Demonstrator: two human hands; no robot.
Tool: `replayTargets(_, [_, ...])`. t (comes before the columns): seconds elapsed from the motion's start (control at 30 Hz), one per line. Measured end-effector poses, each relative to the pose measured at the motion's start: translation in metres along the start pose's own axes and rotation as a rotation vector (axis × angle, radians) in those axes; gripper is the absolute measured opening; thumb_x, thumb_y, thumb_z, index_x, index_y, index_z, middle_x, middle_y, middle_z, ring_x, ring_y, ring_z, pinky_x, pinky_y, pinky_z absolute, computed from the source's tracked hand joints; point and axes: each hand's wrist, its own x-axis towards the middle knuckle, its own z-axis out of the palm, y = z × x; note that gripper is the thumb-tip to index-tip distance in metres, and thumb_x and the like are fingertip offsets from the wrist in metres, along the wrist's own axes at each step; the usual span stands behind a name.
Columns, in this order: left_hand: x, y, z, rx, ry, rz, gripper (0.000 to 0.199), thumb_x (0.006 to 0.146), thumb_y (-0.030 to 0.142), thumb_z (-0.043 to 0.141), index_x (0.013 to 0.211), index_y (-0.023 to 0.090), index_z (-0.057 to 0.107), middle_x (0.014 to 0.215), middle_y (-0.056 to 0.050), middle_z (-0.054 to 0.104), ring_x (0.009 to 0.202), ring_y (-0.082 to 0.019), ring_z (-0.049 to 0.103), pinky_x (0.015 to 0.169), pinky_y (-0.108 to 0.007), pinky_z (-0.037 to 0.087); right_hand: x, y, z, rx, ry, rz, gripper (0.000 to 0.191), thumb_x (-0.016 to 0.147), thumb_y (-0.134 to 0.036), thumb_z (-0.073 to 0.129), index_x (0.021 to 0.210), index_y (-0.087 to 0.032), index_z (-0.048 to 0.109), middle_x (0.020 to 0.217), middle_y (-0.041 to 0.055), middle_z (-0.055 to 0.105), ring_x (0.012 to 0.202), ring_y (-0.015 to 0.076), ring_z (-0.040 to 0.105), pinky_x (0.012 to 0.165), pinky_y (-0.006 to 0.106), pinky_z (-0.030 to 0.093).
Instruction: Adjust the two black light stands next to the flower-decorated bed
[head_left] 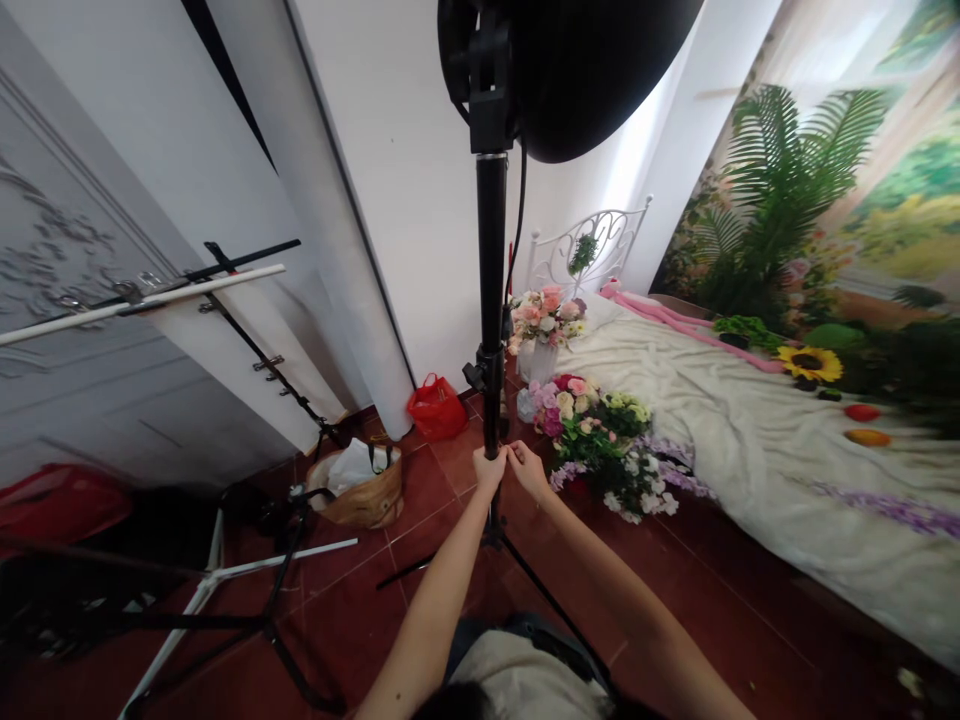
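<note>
A black light stand (492,250) rises upright in the middle, with a large black lamp head (592,70) on top and a cable hanging beside the pole. Low on the pole, my left hand (489,467) is wrapped round it, below a clamp knob (474,377). Just to the right, my right hand (527,470) has its fingers pinched together close to the pole; what they hold, if anything, is too small to make out. The stand's legs spread over the red tiled floor below my hands.
Artificial flowers (592,430) stand right of the pole, beside a bed with a cream cover (697,410). A red bag (437,408) and a woven bag (367,490) sit on the floor at left, near other stands (214,575) with spread legs.
</note>
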Motion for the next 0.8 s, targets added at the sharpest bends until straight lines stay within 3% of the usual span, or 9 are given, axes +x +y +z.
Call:
replayTargets(0.07, [-0.001, 0.001, 0.0, -0.012, -0.001, -0.005, 0.018, 0.054, 0.029, 0.065, 0.05, 0.014, 0.056, 0.048, 0.0, 0.052, 0.048, -0.01, 0.049, 0.046, -0.019, 0.037, -0.007, 0.005, -0.002, -0.036, -0.034, -0.106, 0.034, 0.088, -0.042, 0.033, 0.094, -0.021, 0.059, 0.09, 0.0049, 0.065, 0.085, 0.0177, 0.059, 0.08, 0.03, 0.045])
replayTargets(0.17, [-0.002, 0.002, 0.0, -0.023, 0.0, 0.005, 0.018, 0.054, 0.028, 0.065, 0.048, 0.014, 0.054, 0.048, 0.001, 0.052, 0.048, -0.01, 0.048, 0.045, -0.019, 0.035, -0.01, 0.016, -0.001, -0.09, -0.046, -0.123, 0.039, 0.09, -0.04, 0.027, 0.106, -0.022, 0.058, 0.107, 0.0062, 0.062, 0.101, 0.0191, 0.055, 0.092, 0.035, 0.041])
replayTargets(0.33, [-0.002, 0.003, 0.0, 0.012, -0.007, 0.055, 0.019, 0.056, 0.028, 0.064, 0.048, 0.014, 0.053, 0.049, 0.0, 0.053, 0.047, -0.01, 0.048, 0.046, -0.02, 0.035, -0.002, 0.03, 0.003, -0.145, -0.078, -0.105, 0.042, 0.092, -0.038, 0.02, 0.111, -0.024, 0.055, 0.11, 0.0055, 0.061, 0.106, 0.0186, 0.053, 0.096, 0.037, 0.039])
replayTargets(0.63, [0.001, -0.004, -0.001, 0.049, -0.052, 0.021, 0.017, 0.058, 0.027, 0.062, 0.049, 0.014, 0.053, 0.047, 0.001, 0.051, 0.047, -0.009, 0.047, 0.046, -0.019, 0.035, 0.017, 0.024, -0.002, -0.433, -0.126, -0.252, 0.044, 0.093, -0.033, 0.017, 0.086, -0.021, 0.059, 0.088, 0.0093, 0.062, 0.091, 0.0205, 0.057, 0.081, 0.033, 0.045])
replayTargets(0.8, [0.001, -0.006, -0.002, 0.079, -0.053, 0.015, 0.017, 0.059, 0.026, 0.062, 0.05, 0.014, 0.052, 0.047, 0.002, 0.049, 0.046, -0.008, 0.045, 0.044, -0.018, 0.034, 0.021, 0.011, -0.004, -0.64, -0.16, -0.111, 0.041, 0.093, -0.027, 0.024, 0.085, -0.015, 0.062, 0.078, 0.0153, 0.063, 0.077, 0.0218, 0.062, 0.07, 0.032, 0.046])
